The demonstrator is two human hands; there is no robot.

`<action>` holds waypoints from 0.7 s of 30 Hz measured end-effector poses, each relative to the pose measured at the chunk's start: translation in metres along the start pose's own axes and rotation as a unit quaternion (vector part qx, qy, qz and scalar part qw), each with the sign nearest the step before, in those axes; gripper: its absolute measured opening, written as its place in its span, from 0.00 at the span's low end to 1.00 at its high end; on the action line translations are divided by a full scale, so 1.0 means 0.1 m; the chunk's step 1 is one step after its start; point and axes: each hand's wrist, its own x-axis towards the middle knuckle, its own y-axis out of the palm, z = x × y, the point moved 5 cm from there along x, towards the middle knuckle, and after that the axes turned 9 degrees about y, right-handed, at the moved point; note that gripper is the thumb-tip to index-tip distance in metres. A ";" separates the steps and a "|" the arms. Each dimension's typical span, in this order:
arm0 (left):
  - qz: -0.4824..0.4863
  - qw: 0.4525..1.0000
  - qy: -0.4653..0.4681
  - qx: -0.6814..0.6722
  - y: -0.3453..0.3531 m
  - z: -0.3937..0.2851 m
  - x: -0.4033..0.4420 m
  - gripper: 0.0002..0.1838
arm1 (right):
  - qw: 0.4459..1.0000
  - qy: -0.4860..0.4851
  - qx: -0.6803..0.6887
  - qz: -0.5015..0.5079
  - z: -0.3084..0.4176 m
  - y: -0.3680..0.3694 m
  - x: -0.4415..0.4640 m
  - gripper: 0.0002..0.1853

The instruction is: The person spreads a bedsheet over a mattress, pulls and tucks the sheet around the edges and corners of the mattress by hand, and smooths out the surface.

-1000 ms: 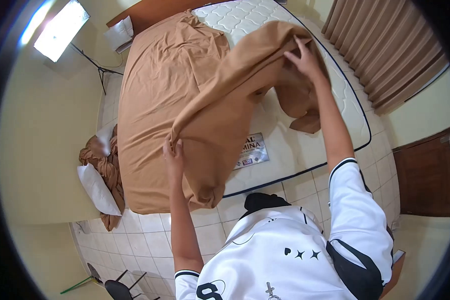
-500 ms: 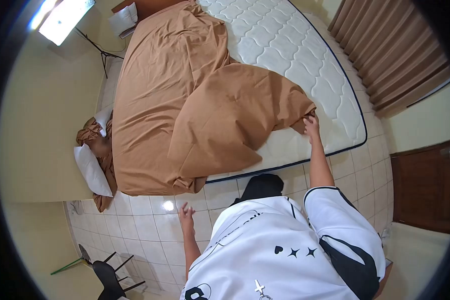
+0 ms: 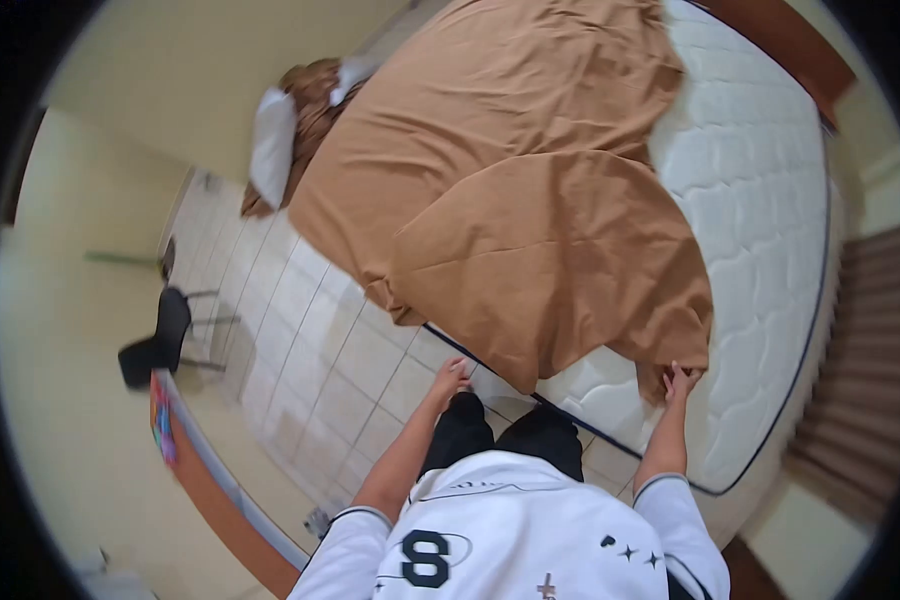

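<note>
A brown bed sheet (image 3: 560,260) lies rumpled over the left and middle of a white quilted mattress (image 3: 750,220), with one loose part folded back toward me. At the sheet's near right corner my right hand (image 3: 681,382) is closed, pinching the gathered edge just above the mattress. My left hand (image 3: 452,378) hangs by the mattress's near edge, left of the sheet's hanging tip and apart from it. Its fingers are loosely bent with nothing visible in them. The mattress's right side is bare, with a dark border along its edge.
A white pillow (image 3: 273,150) and a crumpled brown cloth (image 3: 315,95) lie on the floor beyond the bed's left side. A black chair (image 3: 160,340) stands at left, near a wooden-edged surface (image 3: 215,510). Brown curtains (image 3: 855,370) hang at right.
My view has turned left and come closer to the bed. The right hand keeps its hold on the sheet corner, drawn nearer to me; the left hand has come nearer the mattress edge.
</note>
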 end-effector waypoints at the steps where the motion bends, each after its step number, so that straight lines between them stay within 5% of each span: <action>1: -0.010 1.000 -0.016 -0.004 0.19 0.01 0.16 0.28 | 1.000 -0.002 -0.017 0.019 0.06 0.09 0.04 0.33; 3: -0.029 0.998 -0.054 -0.035 0.58 0.07 0.42 0.34 | 0.989 -0.031 -0.093 0.110 0.12 0.15 0.15 0.22; 5: -0.048 0.993 -0.075 -0.073 0.82 0.11 0.62 0.38 | 0.971 -0.100 -0.204 0.069 0.32 -0.18 0.41 0.16; 6: -0.043 0.988 -0.093 -0.115 0.95 0.15 0.71 0.40 | 0.946 -0.251 -0.188 0.077 0.65 -0.44 0.25 0.18; 8: -0.038 0.978 -0.113 -0.171 1.27 0.51 0.98 0.42 | 0.931 -0.315 -0.179 -0.031 1.17 -1.22 0.15 0.19; 9: -0.141 0.982 -0.076 -0.099 1.30 0.89 1.32 0.44 | 0.915 -0.369 -0.149 -0.066 1.31 -1.72 0.33 0.16; 10: -0.206 0.977 -0.043 -0.039 1.30 0.88 1.28 0.47 | 0.801 -0.421 -0.372 -0.209 1.72 -2.02 -0.15 0.14; 12: -0.272 0.962 -0.022 0.018 1.37 0.74 1.09 0.51 | 0.747 -0.496 -0.352 -0.267 2.03 -2.50 -0.58 0.15; 15: -0.369 0.926 -0.046 0.062 1.45 0.64 0.69 0.46 | 0.756 -0.469 -0.375 -0.262 1.90 -3.00 -0.49 0.20; 17: -0.399 0.913 -0.069 0.052 1.51 0.66 0.52 0.42 | 0.829 -0.428 -0.309 -0.187 1.51 -3.27 -0.03 0.28; 19: -0.432 0.896 -0.095 0.042 1.45 0.91 0.48 0.38 | 0.922 -0.167 -0.298 -0.184 1.09 -3.37 0.11 0.34; 21: -0.208 0.977 -0.045 0.029 1.51 1.22 0.67 0.26 | 0.918 -0.174 -0.284 -0.216 0.79 -3.49 0.20 0.34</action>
